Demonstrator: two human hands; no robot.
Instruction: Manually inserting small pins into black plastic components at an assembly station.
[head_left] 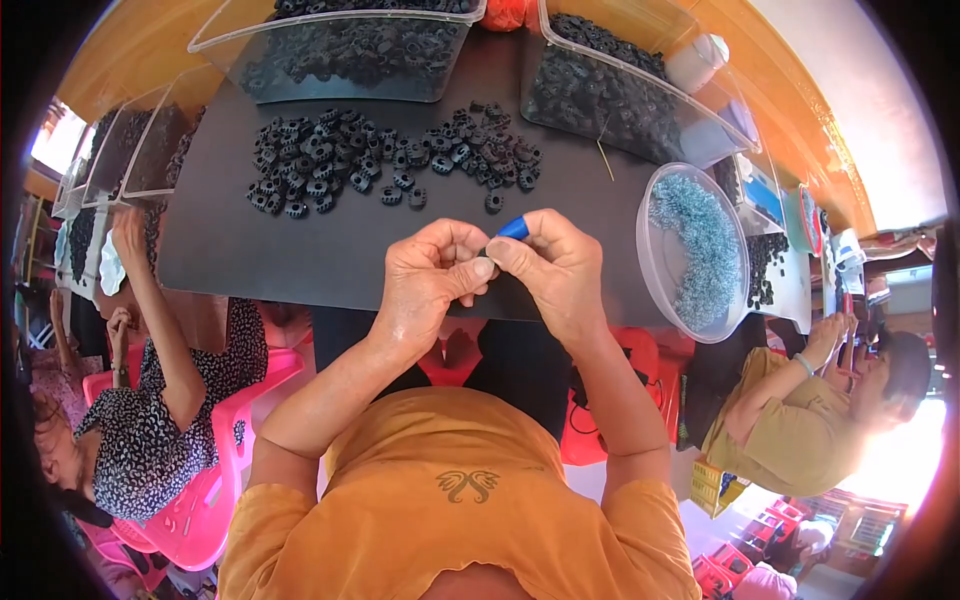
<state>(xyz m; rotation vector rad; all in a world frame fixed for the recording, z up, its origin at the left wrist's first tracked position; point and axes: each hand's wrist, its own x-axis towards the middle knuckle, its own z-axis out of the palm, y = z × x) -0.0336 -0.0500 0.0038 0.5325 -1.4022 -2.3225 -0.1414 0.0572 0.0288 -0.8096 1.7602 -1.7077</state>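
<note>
Close to the table's near edge, my left hand [432,275] and my right hand [556,268] meet with thumbs and fingertips pinched together. Between them is a small black plastic piece [484,252], mostly hidden by the fingers. A blue finger cover [513,229] sits on a fingertip of my right hand. Just beyond my hands lies a loose pile of small black plastic parts [320,160] with rounded openings, a single part [494,201] lying nearest my fingers.
Clear bins of black parts stand at the far left [350,85] and far right [600,100]. A round tub [654,262] on the right holds tiny pale-blue pieces [690,215]. A thin yellowish strip [606,160] lies near it. Seated people work on both sides.
</note>
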